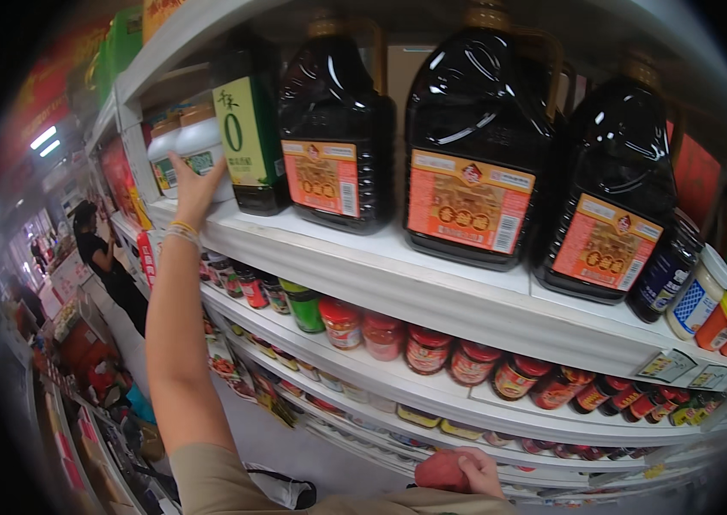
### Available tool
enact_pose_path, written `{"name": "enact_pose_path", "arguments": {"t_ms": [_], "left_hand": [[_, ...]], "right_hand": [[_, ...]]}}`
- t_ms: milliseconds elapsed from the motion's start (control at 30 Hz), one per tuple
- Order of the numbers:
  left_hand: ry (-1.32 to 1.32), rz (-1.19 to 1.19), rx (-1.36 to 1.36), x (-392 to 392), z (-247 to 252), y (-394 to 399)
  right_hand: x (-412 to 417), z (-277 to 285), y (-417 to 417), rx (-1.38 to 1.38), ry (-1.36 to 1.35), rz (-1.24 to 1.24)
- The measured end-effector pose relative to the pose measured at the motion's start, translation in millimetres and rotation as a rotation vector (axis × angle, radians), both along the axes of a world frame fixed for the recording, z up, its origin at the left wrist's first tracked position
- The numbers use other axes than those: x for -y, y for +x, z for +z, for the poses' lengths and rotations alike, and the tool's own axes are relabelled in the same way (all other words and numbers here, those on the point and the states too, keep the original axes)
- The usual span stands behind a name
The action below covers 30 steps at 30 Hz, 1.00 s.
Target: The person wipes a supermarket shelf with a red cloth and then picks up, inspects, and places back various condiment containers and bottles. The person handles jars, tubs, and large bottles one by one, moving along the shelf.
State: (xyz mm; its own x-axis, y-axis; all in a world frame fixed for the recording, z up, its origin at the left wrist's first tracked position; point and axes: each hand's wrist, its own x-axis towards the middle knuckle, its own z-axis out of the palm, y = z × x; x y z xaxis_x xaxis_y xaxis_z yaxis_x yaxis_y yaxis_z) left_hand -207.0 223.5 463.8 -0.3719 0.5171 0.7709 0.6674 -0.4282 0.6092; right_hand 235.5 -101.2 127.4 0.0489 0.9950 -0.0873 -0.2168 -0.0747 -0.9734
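My left hand (198,187) reaches up to the upper shelf, its thumb and fingers spread around the front of a white jar (199,137) with a gold-brown lid. A similar white jar (162,154) stands just left of it. To the right is a tall dark bottle (253,141) with a yellow-green label. Several large black handled jugs (470,135) with orange labels follow along the shelf. Low in front of my body, my right hand (480,473) holds a bunched red cloth (441,471).
Below the upper shelf (363,270), lower shelves carry rows of red-lidded jars (428,347) and a green jar (304,306). Smaller bottles (698,293) crowd the right end. A person in dark clothes (103,257) stands down the aisle, with stocked bins (80,322) opposite.
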Motion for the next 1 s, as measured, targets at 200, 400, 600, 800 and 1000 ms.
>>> {"name": "enact_pose_path", "arguments": {"t_ms": [200, 400, 600, 800, 1000], "left_hand": [[0.002, -0.010, 0.041, 14.1, 2.3, 12.8], [0.055, -0.145, 0.329, 13.8, 5.5, 15.4], [0.041, -0.159, 0.340, 3.5, 10.3, -2.7], [-0.114, -0.227, 0.153, 16.4, 25.3, -14.7], [0.476, -0.032, 0.209, 44.4, -27.8, -3.1]], "right_hand": [[-13.5, 4.9, -11.5, -0.017, -0.060, 0.065], [-18.7, -2.7, -21.4, -0.077, -0.061, 0.077], [-25.7, -20.7, -31.9, -0.030, -0.062, 0.075], [-28.7, -13.7, -35.8, 0.022, -0.074, 0.146], [-34.8, -10.8, -29.0, 0.004, -0.073, 0.106]]}}
